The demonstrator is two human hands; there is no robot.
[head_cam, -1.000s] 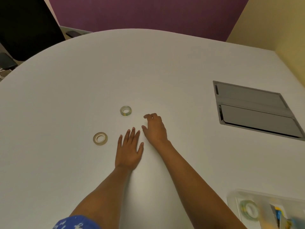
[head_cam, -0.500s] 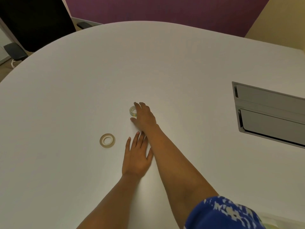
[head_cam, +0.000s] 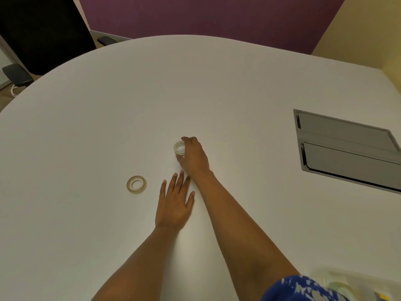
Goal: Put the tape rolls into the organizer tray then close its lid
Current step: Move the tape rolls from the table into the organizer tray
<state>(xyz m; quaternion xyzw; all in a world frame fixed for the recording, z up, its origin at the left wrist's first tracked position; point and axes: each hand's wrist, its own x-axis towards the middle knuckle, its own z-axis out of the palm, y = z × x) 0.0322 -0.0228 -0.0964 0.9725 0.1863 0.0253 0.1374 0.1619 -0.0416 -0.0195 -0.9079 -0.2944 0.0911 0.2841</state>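
1. Far tape roll (head_cam: 179,148): clear ring, pinched between the fingers and thumb of my right hand (head_cam: 194,157).
2. Near tape roll (head_cam: 136,185): clear ring, lying flat, at 7 o'clock from item 1, well apart.
3. Organizer tray (head_cam: 358,278): translucent, at 5 o'clock in my view, mostly cut off, contents blurred.

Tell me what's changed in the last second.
The right hand reached forward and left to the far roll and now grips it between thumb and fingers. The left hand stayed flat on the table, and the near roll beside it hasn't moved.
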